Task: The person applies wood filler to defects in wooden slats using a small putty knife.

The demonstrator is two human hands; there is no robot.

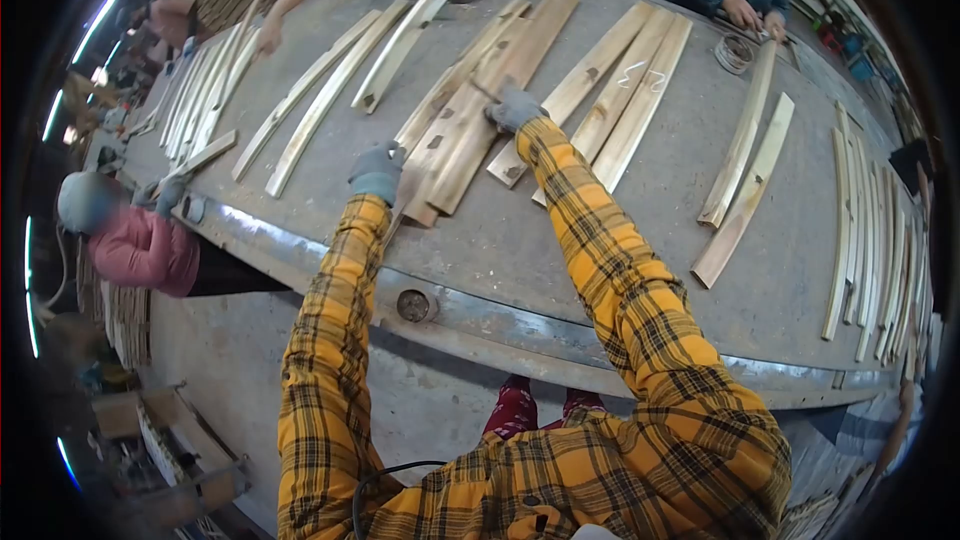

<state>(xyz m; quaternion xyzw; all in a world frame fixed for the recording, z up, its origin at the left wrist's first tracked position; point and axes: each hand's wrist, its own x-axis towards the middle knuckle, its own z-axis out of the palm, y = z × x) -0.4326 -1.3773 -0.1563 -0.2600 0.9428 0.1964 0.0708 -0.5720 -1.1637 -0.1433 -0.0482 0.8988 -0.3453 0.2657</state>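
My left hand [377,172], in a grey-green glove, has its fingers curled at the near left edge of a wooden plank [408,202]. My right hand [515,110], gloved in grey, is closed around a thin dark tool [484,91], whose exact kind I cannot make out. The tool's tip is over a group of brown planks [462,135] lying side by side, with dark knots or patches on them. Just right of that hand lie several paler planks [610,90], one with chalk marks.
A round tin [415,305] stands at the table's metal edge [480,312]. Co-workers stand across the table, one hand [741,12] near another tin [734,53]. A person in pink [145,245] is at the left. Strips [868,240] line the right end.
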